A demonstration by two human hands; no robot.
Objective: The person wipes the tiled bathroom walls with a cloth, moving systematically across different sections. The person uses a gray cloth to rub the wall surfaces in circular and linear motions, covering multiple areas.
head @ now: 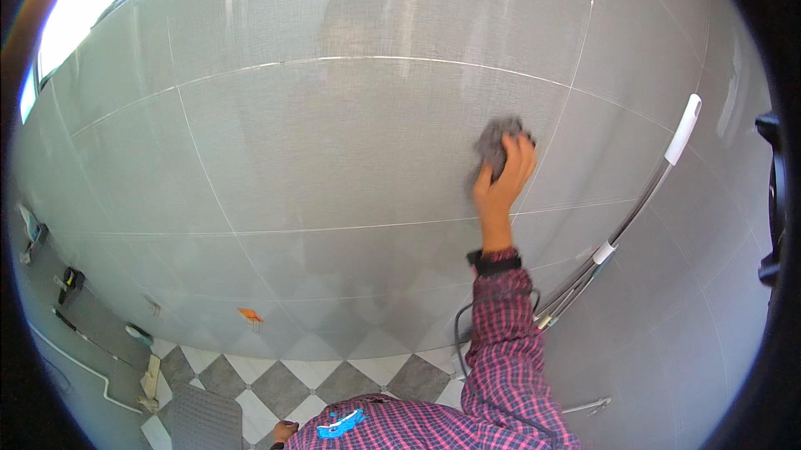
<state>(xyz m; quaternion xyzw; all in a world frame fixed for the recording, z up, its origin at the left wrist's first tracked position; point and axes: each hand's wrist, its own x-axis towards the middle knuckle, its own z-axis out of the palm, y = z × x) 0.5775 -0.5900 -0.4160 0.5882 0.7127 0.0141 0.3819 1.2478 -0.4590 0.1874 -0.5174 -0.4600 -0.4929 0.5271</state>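
My right hand (508, 168) grips a bunched grey cleaning cloth (494, 140) against the grey tiled wall (350, 156), left of a vertical joint between tiles. The cloth is slightly blurred, so its exact material cannot be told. The arm reaches up in a checked sleeve, with a black band and a dark cable at the wrist. Low down beside my body, only part of my left hand (286, 431) shows. Its fingers are hidden, and whether it holds anything cannot be seen.
Long-handled poles with a white grip (683, 129) lean in the right corner. An orange fixture (250, 316) sits low on the wall. A grey mat (205, 415) lies on the checkered floor (285, 387). Brushes (70, 284) hang at left, near a white pipe (87, 372).
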